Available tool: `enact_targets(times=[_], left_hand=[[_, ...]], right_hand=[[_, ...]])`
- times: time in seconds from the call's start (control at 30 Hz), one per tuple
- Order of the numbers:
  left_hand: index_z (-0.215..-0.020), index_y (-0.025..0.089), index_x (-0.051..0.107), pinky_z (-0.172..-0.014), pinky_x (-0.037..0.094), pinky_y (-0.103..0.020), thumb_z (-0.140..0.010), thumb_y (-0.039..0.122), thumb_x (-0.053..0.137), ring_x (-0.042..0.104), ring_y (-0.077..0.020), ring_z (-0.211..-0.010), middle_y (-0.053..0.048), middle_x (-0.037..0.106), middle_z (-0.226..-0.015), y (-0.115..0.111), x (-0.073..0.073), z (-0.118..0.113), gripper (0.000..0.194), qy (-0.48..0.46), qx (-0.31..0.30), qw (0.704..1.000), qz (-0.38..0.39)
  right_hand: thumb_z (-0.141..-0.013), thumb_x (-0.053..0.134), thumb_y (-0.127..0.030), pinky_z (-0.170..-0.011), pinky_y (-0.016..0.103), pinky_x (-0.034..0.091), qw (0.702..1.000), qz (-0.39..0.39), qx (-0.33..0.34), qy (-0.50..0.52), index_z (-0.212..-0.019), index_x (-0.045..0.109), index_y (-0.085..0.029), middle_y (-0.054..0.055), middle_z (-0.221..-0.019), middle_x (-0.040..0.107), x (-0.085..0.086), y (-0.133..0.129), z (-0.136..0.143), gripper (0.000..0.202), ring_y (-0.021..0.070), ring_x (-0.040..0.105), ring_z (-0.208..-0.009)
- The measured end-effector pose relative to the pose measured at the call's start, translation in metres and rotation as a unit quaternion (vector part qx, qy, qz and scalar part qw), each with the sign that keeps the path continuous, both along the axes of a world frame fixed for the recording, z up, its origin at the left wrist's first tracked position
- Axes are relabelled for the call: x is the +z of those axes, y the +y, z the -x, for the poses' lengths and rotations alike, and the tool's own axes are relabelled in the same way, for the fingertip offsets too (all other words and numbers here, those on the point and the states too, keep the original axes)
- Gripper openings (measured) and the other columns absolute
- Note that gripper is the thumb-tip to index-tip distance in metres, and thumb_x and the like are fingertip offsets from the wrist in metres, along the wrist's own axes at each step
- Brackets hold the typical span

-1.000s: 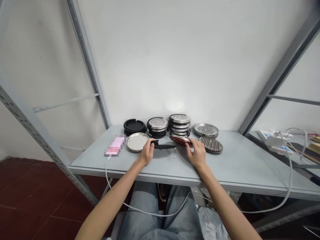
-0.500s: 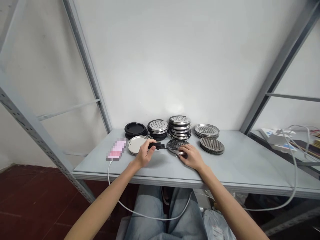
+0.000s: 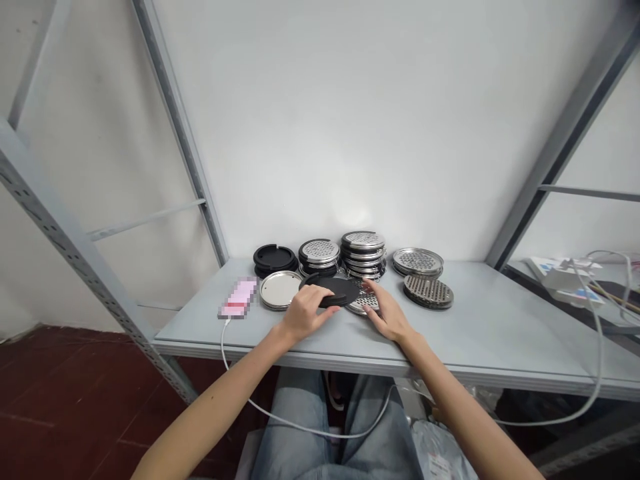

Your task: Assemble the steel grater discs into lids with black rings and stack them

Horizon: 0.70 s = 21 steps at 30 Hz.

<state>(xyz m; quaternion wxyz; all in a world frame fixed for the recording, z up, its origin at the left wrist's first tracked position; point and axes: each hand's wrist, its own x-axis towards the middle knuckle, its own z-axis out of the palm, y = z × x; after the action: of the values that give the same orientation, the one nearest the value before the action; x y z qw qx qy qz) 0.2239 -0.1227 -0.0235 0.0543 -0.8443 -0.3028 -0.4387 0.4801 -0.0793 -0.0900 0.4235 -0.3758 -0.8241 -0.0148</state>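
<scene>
My left hand (image 3: 306, 313) grips the near left edge of a round black disc (image 3: 337, 290) with a raised rim, which is tilted with its flat face showing. Partly beneath and right of it lies a round metal grater plate (image 3: 364, 306) full of holes. At that plate's right edge is my right hand (image 3: 389, 317), thumb and fingers spread apart; the fingertips are at or touching the plate. Left of my left hand sits a smooth silver round plate (image 3: 278, 290).
Along the wall stand black rings (image 3: 275, 259), a shorter stack of perforated lids (image 3: 320, 252) and a taller clasped stack (image 3: 364, 250). To the right are silver perforated plates (image 3: 418, 261) and darker grater discs (image 3: 429, 292). A pixelated phone (image 3: 239, 298) trails a white cable (image 3: 280, 419).
The black piece in my left hand has turned from nearly edge-on to showing its broad face. My right hand's fingers have spread from a closed grip on the plate's near edge.
</scene>
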Motion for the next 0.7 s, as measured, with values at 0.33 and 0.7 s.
enact_targets(times=[0.33,0.7], left_hand=[[-0.099,0.018,0.066,-0.078,0.050,-0.039,-0.087,0.048,0.058,0.066,-0.0239,-0.084,-0.009,0.071,-0.089,0.007,-0.013,-0.058,0.032,0.059,-0.039,0.997,-0.008],[-0.133,0.029,0.052,-0.109,0.038,-0.045,-0.092,0.031,0.054,0.045,-0.0247,-0.131,-0.009,0.053,-0.137,0.007,0.025,0.008,0.041,0.135,-0.150,0.969,0.146]], right_hand=[[-0.085,0.049,-0.016,-0.082,0.044,0.051,0.994,-0.104,-0.007,0.021,-0.108,0.067,-0.022,0.009,-0.103,0.068,-0.014,0.014,-0.009,0.030,0.0253,0.059,-0.096],[-0.082,0.047,-0.015,-0.089,0.045,0.051,0.989,-0.089,-0.026,0.116,-0.115,0.064,-0.021,0.011,-0.110,0.066,-0.009,0.011,-0.011,0.037,0.0256,0.062,-0.102]])
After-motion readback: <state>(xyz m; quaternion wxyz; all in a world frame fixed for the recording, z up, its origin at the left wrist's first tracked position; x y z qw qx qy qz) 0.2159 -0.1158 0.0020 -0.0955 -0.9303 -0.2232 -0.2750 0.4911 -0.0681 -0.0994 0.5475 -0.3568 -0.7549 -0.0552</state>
